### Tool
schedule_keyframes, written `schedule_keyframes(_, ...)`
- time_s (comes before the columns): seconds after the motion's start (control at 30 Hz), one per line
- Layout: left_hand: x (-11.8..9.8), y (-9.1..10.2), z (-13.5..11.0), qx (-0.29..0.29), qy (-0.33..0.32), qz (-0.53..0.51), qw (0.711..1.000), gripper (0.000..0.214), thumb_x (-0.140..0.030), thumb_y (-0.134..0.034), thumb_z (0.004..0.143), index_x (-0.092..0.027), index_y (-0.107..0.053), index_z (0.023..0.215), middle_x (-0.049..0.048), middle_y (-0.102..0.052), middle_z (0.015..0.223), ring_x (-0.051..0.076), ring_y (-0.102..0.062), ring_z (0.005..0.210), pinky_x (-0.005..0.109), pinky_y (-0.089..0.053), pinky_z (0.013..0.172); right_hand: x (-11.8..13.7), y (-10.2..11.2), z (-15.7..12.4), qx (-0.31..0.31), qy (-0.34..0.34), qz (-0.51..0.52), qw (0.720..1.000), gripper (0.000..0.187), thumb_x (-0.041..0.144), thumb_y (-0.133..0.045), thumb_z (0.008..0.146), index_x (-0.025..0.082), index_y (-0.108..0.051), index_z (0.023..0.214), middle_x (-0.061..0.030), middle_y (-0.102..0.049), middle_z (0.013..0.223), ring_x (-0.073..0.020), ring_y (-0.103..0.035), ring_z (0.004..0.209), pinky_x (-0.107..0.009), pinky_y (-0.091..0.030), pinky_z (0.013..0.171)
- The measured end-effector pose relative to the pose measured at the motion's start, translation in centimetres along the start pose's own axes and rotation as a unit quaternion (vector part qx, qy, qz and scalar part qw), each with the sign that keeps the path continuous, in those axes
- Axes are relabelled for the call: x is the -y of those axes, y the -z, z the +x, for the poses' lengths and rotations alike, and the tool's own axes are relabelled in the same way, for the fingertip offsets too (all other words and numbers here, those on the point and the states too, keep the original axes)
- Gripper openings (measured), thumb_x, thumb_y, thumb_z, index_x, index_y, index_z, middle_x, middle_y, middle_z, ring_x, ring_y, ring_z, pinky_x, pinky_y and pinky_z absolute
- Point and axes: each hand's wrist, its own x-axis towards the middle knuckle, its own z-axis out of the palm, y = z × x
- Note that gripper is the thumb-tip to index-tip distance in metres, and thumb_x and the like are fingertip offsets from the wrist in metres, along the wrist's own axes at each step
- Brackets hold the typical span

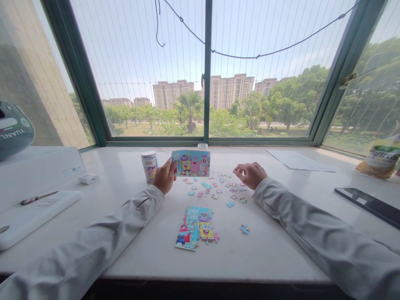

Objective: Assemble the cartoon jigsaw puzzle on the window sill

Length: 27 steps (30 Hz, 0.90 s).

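My left hand [165, 177] grips the left edge of a picture card [191, 163] with cartoon figures on it, held upright above the counter. To the right, my right hand [250, 174] hovers over the far side of the loose puzzle pieces [219, 191], its fingers bent and thumb side facing left; whether a piece sits between the fingertips is too small to make out. A partly joined jigsaw puzzle [195, 228] lies flat nearer to me, with an uneven right edge. Beside it rests a small group of pieces [244, 229].
Behind my left hand stands a printed canister [149, 166]. A clear lid-like ring [202, 146] is behind the card. At right are a paper sheet [298, 161], a dark tablet [368, 204] and a snack jar [381, 158]. A white box [40, 166], adapter [89, 178] and pen [39, 198] are left.
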Motion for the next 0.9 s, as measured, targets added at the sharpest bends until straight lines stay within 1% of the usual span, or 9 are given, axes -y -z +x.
schedule_keyframes(0.33, -0.53, 0.22, -0.05, 0.001, -0.009, 0.007, 1.000, 0.036, -0.044, -0.035, 0.095, -0.018, -0.059, 0.103, -0.0052, -0.054, 0.048, 0.014, -0.056, 0.046, 0.025, -0.042, 0.056, 0.04, 0.18, -0.05, 0.013, 0.001, -0.002, 1.000, 0.022, 0.037, -0.054, 0.087, 0.024, -0.072, 0.084, 0.0010, -0.073, 0.073, -0.0156, -0.063, 0.070, -0.033, -0.039, 0.080)
schedule_keyframes(0.5, -0.74, 0.32, -0.12, 0.004, -0.004, 0.017, 1.000, 0.034, -0.043, -0.035, 0.095, -0.018, -0.059, 0.096, -0.0049, -0.054, 0.047, 0.014, -0.056, 0.047, 0.025, -0.042, 0.057, 0.00, 0.07, -0.07, 0.015, 0.000, 0.001, 1.000, 0.022, 0.037, -0.054, 0.087, 0.024, -0.072, 0.085, 0.0018, -0.072, 0.073, -0.0150, -0.063, 0.069, -0.033, -0.039, 0.080)
schedule_keyframes(0.7, -0.64, 0.27, -0.14, 0.008, -0.008, 0.010, 1.000, 0.034, -0.043, -0.035, 0.095, -0.019, -0.059, 0.098, -0.0053, -0.053, 0.047, 0.013, -0.055, 0.046, 0.025, -0.042, 0.057, 0.06, 0.05, -0.06, 0.018, -0.001, -0.002, 1.000, 0.021, 0.037, -0.054, 0.086, 0.025, -0.072, 0.085, 0.0027, -0.072, 0.073, -0.0145, -0.062, 0.067, -0.032, -0.040, 0.077)
schedule_keyframes(0.9, -0.52, 0.23, -0.10, 0.010, -0.010, 0.003, 1.000, 0.034, -0.043, -0.036, 0.095, -0.019, -0.059, 0.100, -0.0055, -0.053, 0.047, 0.013, -0.055, 0.046, 0.024, -0.043, 0.057, 0.04, 0.02, -0.07, 0.017, 0.001, -0.006, 1.000, 0.022, 0.037, -0.054, 0.085, 0.024, -0.072, 0.085, 0.0023, -0.072, 0.073, -0.0144, -0.062, 0.066, -0.032, -0.041, 0.076)
